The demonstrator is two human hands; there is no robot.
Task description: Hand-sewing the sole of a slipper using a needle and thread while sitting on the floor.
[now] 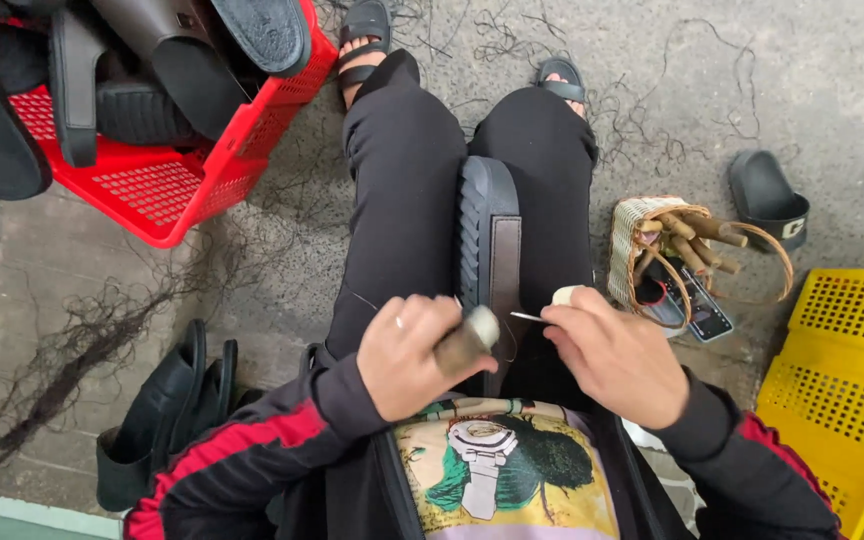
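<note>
Black sandal (489, 232) lies along the lap, sole side up. Red crate (167, 190) of sandals sits far left of it; woven basket (642, 240) just right. Left hand (414, 355) grips a wooden-handled tool (467, 340) at the sandal's near end; right hand (617, 355) pinches a needle (526, 317) there.

Sandal (489, 240) on lap, between both hands; crate (167, 190) front-left on floor; woven basket (642, 245) right of knee; perforated crate (847, 370) far right.
</note>
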